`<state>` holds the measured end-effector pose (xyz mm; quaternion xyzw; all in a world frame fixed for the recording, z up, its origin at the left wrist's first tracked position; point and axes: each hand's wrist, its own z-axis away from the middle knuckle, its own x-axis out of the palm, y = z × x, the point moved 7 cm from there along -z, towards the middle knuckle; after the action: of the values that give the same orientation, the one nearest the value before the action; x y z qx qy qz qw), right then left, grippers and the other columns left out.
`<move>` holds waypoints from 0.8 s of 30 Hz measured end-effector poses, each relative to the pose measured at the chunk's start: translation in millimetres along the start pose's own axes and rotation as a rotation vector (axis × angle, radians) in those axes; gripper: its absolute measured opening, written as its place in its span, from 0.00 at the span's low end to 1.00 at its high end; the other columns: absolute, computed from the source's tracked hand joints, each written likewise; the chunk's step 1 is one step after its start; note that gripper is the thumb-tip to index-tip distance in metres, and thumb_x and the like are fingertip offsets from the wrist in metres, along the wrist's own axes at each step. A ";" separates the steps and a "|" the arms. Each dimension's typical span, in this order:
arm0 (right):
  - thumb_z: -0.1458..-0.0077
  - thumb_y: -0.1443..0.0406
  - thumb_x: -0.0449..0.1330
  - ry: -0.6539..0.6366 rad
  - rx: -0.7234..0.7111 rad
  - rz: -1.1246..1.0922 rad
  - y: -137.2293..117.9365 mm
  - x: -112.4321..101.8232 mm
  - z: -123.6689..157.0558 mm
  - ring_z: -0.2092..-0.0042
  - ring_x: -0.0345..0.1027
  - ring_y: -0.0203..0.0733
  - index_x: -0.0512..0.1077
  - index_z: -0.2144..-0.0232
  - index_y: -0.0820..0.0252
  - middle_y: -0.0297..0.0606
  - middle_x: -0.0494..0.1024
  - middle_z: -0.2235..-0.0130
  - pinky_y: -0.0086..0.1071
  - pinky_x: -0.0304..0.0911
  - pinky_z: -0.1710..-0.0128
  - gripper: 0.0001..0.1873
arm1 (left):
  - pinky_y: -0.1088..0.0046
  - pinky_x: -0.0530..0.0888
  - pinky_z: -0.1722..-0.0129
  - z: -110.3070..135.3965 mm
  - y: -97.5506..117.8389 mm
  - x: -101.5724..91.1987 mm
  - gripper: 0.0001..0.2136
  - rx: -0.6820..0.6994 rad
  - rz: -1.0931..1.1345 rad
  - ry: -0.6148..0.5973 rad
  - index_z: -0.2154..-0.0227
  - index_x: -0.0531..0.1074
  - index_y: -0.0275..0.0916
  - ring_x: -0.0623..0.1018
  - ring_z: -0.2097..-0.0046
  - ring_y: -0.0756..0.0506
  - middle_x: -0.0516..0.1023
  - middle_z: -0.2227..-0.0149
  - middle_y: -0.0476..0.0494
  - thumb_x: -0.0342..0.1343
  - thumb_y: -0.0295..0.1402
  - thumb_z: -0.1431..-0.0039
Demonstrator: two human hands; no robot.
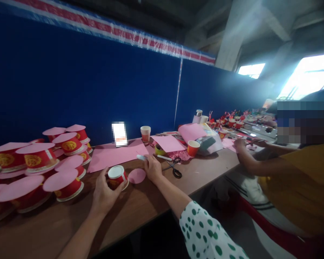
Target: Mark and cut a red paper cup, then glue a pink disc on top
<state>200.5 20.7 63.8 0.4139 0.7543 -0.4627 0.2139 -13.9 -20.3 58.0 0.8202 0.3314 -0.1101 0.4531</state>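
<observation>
My left hand (106, 191) is closed around a red paper cup (117, 177) that stands upside down on the table, its white base facing up. A gold print shows on the cup's side. Just right of the cup lies a round pink paper disc (137, 176). Beyond the disc, my right hand (152, 168) has its fingers closed on a small pale tube (141, 157); only a whitish-blue end sticks out to the left. Black-handled scissors (175, 169) and a white marker pen (164, 157) rest right of that hand.
Several upturned red cups topped with pink discs (62, 179) crowd the left. Pink sheets (116, 154) and a lit phone screen (119, 135) are behind my hands. A red cup (193, 148) stands upright at right. Farther right, a co-worker in a yellow top (294, 176) works at the table.
</observation>
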 end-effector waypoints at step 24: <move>0.52 0.66 0.60 -0.344 -0.169 -0.309 -10.3 -32.0 32.3 0.70 0.67 0.36 0.73 0.66 0.60 0.34 0.76 0.70 0.27 0.58 0.69 0.08 | 0.56 0.69 0.52 4.1 -1.6 0.2 0.37 -0.106 0.114 -0.039 0.46 0.56 0.40 0.70 0.49 0.37 0.67 0.50 0.37 0.62 0.42 0.60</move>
<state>208.2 -23.6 76.3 0.1892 0.7970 -0.4889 0.2998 -14.3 -23.0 54.6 0.8103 0.2806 -0.0824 0.5079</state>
